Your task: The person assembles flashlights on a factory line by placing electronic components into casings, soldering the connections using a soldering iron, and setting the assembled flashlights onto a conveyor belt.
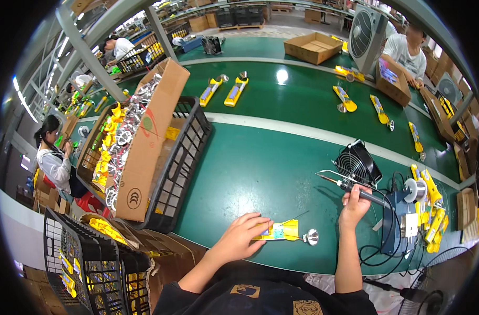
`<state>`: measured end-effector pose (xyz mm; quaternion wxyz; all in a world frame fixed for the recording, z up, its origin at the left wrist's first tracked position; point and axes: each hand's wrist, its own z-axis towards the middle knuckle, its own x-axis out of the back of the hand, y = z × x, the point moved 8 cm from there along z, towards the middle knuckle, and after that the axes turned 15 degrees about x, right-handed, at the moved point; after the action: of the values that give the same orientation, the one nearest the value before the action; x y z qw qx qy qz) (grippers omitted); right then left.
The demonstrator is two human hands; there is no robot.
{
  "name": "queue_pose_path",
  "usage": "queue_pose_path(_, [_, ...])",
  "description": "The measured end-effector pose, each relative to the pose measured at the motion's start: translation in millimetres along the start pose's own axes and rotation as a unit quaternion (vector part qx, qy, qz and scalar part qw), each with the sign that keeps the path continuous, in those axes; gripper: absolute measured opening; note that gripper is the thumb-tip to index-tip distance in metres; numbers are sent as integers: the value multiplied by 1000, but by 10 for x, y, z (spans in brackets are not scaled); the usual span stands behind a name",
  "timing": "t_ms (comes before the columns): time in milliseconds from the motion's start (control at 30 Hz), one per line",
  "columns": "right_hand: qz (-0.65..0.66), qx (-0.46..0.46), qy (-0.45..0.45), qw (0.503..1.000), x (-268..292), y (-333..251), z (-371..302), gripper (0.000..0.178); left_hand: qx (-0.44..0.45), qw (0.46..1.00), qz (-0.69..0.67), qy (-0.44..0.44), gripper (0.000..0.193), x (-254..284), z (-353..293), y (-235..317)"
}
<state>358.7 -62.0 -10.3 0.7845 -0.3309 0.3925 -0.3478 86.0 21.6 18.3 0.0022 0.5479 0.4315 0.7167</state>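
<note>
On the near part of the green bench lies a yellow flashlight casing [286, 230] with a round silver reflector [311, 237] joined to its right end by wire. My left hand [239, 235] grips the casing's left end, thumb on the near side and fingers over the top. A thin dark wire sticks up from the casing toward the right. In my right hand [354, 207] is a soldering iron [373, 196], held above the bench, its tip pointing left and apart from the casing. A thin bent metal tube runs along the iron.
Behind the iron stands a small black fan [357, 163]. To the right are a blue soldering station [393, 226], a solder spool [416, 190] and several yellow casings [435, 231]. A black crate [189, 152] with a carton of reflectors stands left. Casings lie on the conveyor [281, 97]; co-workers sit beyond.
</note>
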Motion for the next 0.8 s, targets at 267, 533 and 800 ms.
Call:
queue_pose_path(267, [-25, 2, 4, 1000, 61, 61, 27, 16, 59, 986, -113, 103, 18, -113, -13, -70])
queue_pose_path(533, [-16, -21, -15, 1000, -73, -98, 27, 15, 90, 965, -170, 177, 9, -90, -23, -195])
queue_pose_path(800, [47, -79, -158, 983, -286, -181, -147, 22, 78, 964, -168, 193, 12, -64, -90, -186])
